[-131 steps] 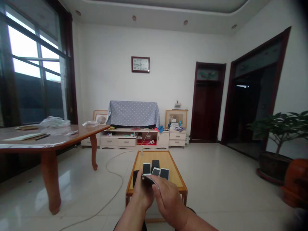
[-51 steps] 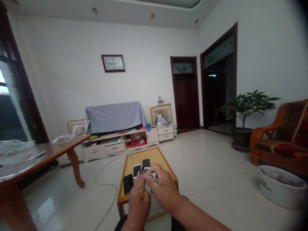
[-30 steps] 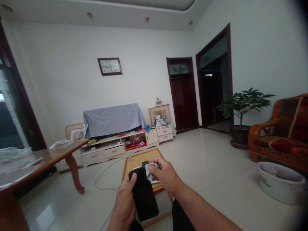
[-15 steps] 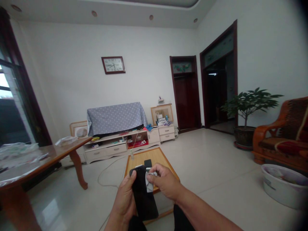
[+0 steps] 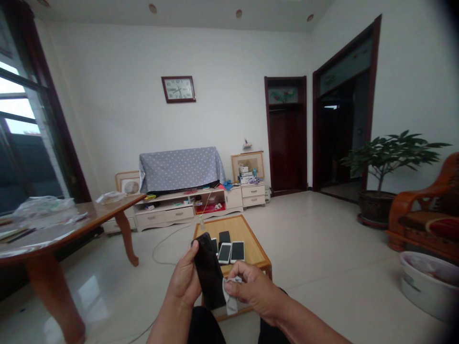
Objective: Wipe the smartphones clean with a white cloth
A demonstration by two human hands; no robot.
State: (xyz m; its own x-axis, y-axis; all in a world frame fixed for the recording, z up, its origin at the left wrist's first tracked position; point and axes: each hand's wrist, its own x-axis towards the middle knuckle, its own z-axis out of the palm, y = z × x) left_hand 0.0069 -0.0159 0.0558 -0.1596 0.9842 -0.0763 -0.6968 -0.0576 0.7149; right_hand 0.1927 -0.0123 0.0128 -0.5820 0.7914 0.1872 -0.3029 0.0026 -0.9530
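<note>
My left hand [image 5: 185, 276] grips a black smartphone [image 5: 210, 274] by its left edge, the thumb near the top corner. The phone is tilted, its dark face towards me. Pinched in my right hand [image 5: 253, 289] is a light grey cloth [image 5: 231, 296], which hangs beside the phone's lower right edge. Beyond the phone, on a small wooden table [image 5: 247, 231], lie a white phone with a dark screen [image 5: 224, 253], a wider white phone [image 5: 237, 251] and a black phone [image 5: 224, 237]. Another light-edged device is partly hidden behind the held phone.
A larger wooden table [image 5: 124, 203] with plastic bags [image 5: 43, 209] stands at the left. A pale cable [image 5: 158, 246] runs over the floor. To the right are a white tub [image 5: 426, 286], a wooden armchair [image 5: 412, 208] and a potted plant [image 5: 376, 205]. A low cabinet [image 5: 165, 219] lines the back wall.
My right hand with the cloth has moved down along the phone's right edge. More phones on the small table now show. The view has shifted slightly.
</note>
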